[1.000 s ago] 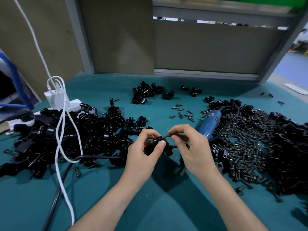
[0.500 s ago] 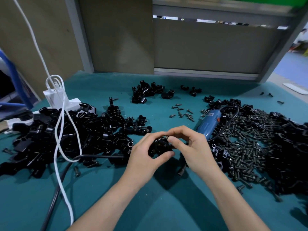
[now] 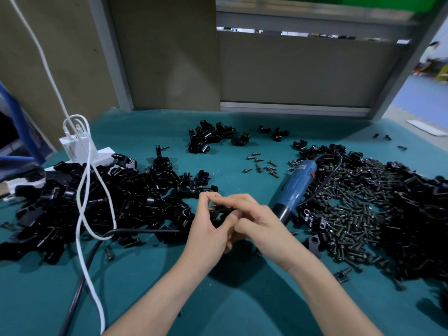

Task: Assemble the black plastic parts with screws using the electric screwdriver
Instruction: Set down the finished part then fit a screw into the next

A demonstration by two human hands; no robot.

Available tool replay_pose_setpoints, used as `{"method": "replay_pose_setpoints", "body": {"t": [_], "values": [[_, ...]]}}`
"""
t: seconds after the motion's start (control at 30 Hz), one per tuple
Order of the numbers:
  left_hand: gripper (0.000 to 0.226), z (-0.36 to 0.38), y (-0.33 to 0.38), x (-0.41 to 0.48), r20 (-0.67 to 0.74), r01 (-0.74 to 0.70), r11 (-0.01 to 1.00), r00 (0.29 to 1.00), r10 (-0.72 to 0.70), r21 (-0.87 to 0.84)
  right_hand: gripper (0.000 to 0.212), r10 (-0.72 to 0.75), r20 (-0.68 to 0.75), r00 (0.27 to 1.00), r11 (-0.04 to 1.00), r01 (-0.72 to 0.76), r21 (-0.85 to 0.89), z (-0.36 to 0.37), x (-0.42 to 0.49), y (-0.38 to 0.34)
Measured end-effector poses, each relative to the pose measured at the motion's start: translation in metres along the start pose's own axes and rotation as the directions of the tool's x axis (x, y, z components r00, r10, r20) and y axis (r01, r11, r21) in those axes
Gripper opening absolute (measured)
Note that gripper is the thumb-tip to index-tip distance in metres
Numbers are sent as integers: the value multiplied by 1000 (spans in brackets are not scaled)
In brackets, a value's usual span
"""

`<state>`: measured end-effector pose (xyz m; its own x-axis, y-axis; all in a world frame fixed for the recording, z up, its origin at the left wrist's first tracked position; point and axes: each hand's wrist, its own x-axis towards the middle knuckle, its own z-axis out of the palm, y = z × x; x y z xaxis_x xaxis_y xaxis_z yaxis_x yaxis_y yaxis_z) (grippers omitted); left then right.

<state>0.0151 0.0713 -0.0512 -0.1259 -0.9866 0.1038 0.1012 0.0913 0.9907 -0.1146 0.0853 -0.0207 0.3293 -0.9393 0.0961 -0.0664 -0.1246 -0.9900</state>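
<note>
**benchrat:** Starting from the front: both forearms come in over the teal table (image 3: 218, 301). The left hand (image 3: 206, 229) is curled round the black part (image 3: 219, 211), thumb and forefinger up top. The right hand (image 3: 257, 220) is closed in against it, fingertips pinching at the same piece. A second ago the hands sat a bit apart and you could see the right one feeding a screw toward the part. Now they're bunched together and that screw's out of sight under the fingers.

**torx_tom:** So it's in the hole?

**benchrat:** My guess is started by hand, but I can't tell, it's covered. The electric screwdriver (image 3: 294, 187) lies flat just right of the right hand, nobody touching it, so driving it home isn't done yet. Probably next.

**torx_tom:** Stock left?

**benchrat:** Loads. The screw pile (image 3: 351, 209) is off to the right past the driver, and the heap of black parts (image 3: 101, 202) is on the left with a white cable (image 3: 83, 190) looped over it. Further back there's a scatter of loose screws (image 3: 260, 163), then a small cluster of parts (image 3: 211, 138) near the far edge.
</note>
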Motion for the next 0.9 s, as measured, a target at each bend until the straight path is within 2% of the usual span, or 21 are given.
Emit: {"method": "replay_pose_setpoints", "body": {"t": [0.13,0.23,0.4,0.63,0.67,0.7,0.73,0.77,0.8,0.83,0.87,0.9], "values": [[16,2,4,-2,-8,-20,994,1000,19,-106,61,-48,-30,998,988,43,-150,1,1,1],[12,3,6,-3,-25,-32,986,999,28,-162,58,-81,-73,994,987,70,-143,-2,1,2],[12,3,7,0,-11,48,929,998,-56,-366,59,-140,-70,988,975,125,-183,-1,3,6],[14,1,6,0,23,46,934,999,-40,-354,58,-148,-26,989,969,140,-203,-1,0,1],[12,0,6,1,20,45,934,999,-40,-354,55,-170,-68,983,962,151,-228,-4,0,-2],[12,0,6,1,22,48,933,999,-43,-356,49,-208,-168,964,953,161,-256,-10,1,-4],[11,0,7,2,24,57,930,998,-52,-363,42,-229,-327,917,952,140,-273,-19,1,-6],[10,-1,8,2,26,64,928,998,-59,-368,34,-217,-508,834,958,82,-275,-31,1,-7],[8,-2,9,2,28,73,928,997,-67,-365,25,-193,-663,723,957,-10,-289,-46,2,-6],[6,-2,10,2,31,80,932,997,-74,-354,14,-157,-754,638,937,-144,-317,-61,2,-7],[10,-3,10,3,30,86,937,996,-80,-339,21,-95,-791,604,882,-318,-348,-74,4,-6],[18,-3,9,3,28,91,944,996,-86,-316,41,8,-786,619,795,-480,-370,-84,8,-3]]}}
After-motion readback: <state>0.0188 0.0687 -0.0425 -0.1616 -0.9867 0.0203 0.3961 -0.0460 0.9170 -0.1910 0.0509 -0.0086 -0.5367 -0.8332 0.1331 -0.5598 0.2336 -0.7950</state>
